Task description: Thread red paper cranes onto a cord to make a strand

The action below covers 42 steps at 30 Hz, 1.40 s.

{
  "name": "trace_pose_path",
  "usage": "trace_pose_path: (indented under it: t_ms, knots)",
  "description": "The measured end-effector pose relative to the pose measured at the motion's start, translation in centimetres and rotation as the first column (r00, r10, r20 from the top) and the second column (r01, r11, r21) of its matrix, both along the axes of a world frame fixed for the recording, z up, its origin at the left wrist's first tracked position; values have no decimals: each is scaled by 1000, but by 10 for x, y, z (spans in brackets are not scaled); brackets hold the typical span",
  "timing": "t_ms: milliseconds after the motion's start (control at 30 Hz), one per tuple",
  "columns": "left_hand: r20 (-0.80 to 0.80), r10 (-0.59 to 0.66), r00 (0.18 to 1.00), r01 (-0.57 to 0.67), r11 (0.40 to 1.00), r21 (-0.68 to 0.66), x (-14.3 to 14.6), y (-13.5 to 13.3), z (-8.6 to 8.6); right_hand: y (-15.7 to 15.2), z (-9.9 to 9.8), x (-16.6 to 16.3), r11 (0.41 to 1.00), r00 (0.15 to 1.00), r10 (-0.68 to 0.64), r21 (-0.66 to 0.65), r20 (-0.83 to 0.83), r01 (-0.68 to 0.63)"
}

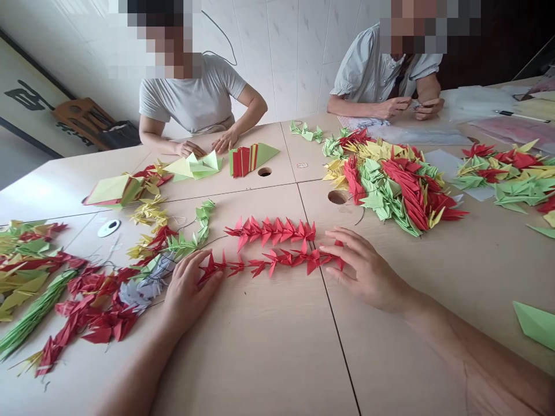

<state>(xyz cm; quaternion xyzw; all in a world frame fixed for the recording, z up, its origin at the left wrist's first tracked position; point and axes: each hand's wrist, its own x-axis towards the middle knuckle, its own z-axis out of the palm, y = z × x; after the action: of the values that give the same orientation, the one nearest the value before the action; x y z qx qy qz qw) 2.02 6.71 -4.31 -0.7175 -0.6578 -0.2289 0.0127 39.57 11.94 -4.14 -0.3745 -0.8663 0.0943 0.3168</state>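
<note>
A string of red paper cranes lies across the wooden table in front of me, with a second red row just behind it. My left hand rests flat with fingers stretched out, fingertips touching the left end of the near string. At the right end, my right hand lies with fingers spread over the last red cranes, pressing on them.
A heap of red, green and yellow cranes lies at the back right, more strung cranes at the left. Two other people sit across the table folding paper. A loose green paper lies at the right edge. Round cable holes pierce the table.
</note>
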Motion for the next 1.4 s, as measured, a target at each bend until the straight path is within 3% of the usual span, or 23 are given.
trace_pose_path:
  t_ms: [233, 633, 1067, 1400]
  knots:
    - [11, -8, 1000, 8, 1000, -22, 3, -1, 1, 5, -7, 4, 996, 993, -69, -55, -92, 64]
    - [35, 42, 999, -39, 996, -82, 7, -2, 6, 7, -13, 10, 975, 981, -166, -163, -95, 150]
    - [45, -11, 999, 15, 997, -82, 7, -6, 8, 4, -5, 6, 977, 984, -99, -203, -148, 68]
    - [132, 32, 991, -17, 993, -114, 13, -8, 12, 6, -9, 8, 977, 977, -104, -201, -186, 66]
